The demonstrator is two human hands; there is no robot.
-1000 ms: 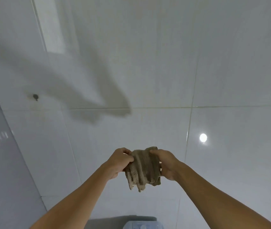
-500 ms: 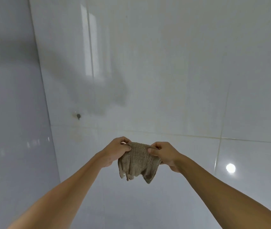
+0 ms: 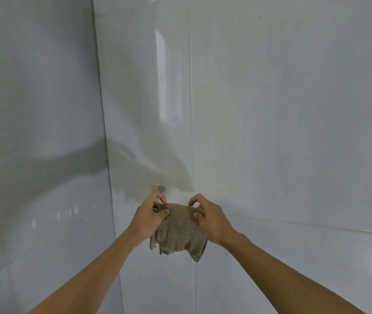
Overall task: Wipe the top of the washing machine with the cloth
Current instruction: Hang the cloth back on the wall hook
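Observation:
A small beige-brown knitted cloth [image 3: 179, 232] hangs in the air in front of a white tiled wall, held by its top edge. My left hand [image 3: 150, 217] pinches the cloth's upper left corner and my right hand [image 3: 210, 217] pinches the upper right corner. The lower part of the cloth droops loose and ragged. The washing machine is out of view.
Glossy white wall tiles fill the view, meeting in an inside corner [image 3: 103, 132] at the left. A small round grey fitting [image 3: 161, 188] sticks out of the wall just above my left hand. Shadows of my arms fall across the tiles.
The view has swung up and to the left, so the wall corner moved toward the middle and the washing machine's edge dropped out of view. Both hands kept hold of the cloth and spread its top edge.

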